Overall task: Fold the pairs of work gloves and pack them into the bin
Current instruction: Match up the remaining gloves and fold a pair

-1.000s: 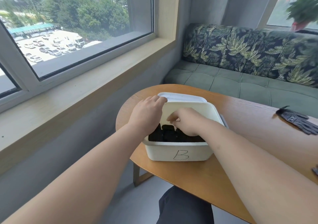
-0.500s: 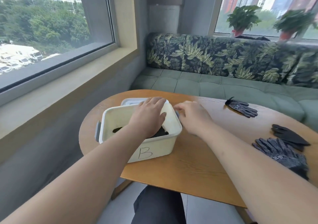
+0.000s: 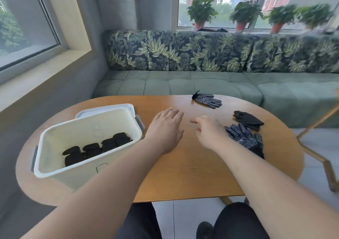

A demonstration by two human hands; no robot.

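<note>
Inside white plastic bin (image 3: pixel 88 128): folded black gloves (image 3: pixel 95 149) packed. Loose dark dotted gloves (image 3: pixel 244 138) outstanding. Left hand (image 3: pixel 165 128), right hand (image 3: pixel 211 134) spread, empty.

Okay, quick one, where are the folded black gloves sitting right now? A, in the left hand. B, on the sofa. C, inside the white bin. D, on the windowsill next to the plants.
C: the folded black gloves lie in a row at the bottom of the white bin.
</note>
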